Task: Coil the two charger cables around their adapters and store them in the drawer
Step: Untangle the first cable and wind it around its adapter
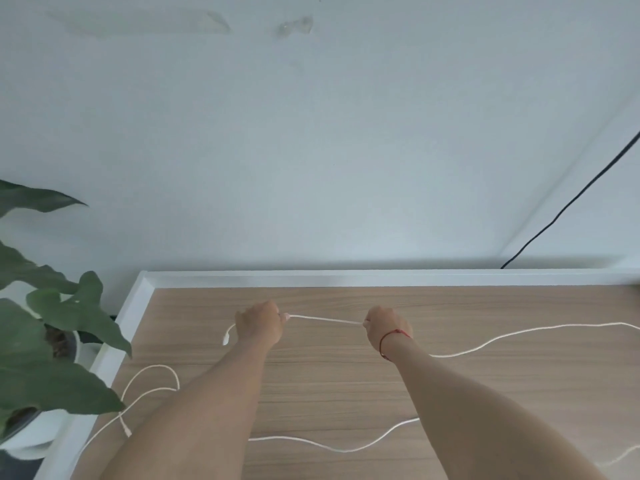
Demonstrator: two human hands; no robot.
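Note:
Two white charger cables lie on a wooden desk (329, 382). My left hand (260, 323) and my right hand (387, 327) each pinch the far cable (325, 319), holding a short stretch taut between them above the desk. Its plug end (227, 338) curls out left of my left hand, and the rest trails off to the right edge. The second cable (332, 445) snakes across the near side under my forearms, with a loop and a plug (125, 427) at the desk's left edge. No adapter or drawer is in view.
A white raised rim (346, 278) borders the desk at the back and left. A potted plant (52, 341) with large green leaves stands left of the desk. A black cable (571, 202) runs down the wall at the right.

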